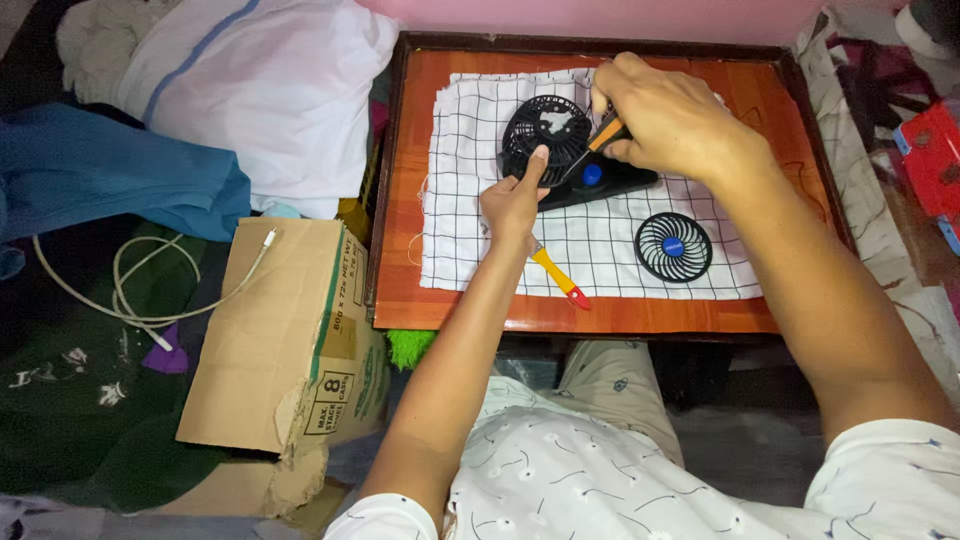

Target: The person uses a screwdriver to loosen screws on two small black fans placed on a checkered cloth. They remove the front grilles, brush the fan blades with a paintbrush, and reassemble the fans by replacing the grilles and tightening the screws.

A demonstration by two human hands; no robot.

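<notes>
Wood makes up the small tray table (770, 320), and one white cloth with black squares (470, 180) lies spread on it. On the cloth I count one small black fan (560, 135), near the far edge of the table. One round black fan cover (673, 247) with a blue middle lies alone by the near right corner of the cloth.

There are two screwdrivers. The right hand (665, 115) is closed around the orange handle of one screwdriver (606, 133), and its tip points into the fan. The left hand (515, 195) is curled shut, with its thumb pressing on the fan's rim. I cannot tell if it holds the second one, a yellow and red screwdriver (560, 278), which pokes out from under that hand toward the near edge.

Bare wood shows along the left edge, the near edge and the far right corner. One cardboard box (290, 330) stands just beside the left edge, with one white cable (130, 290) over it.
</notes>
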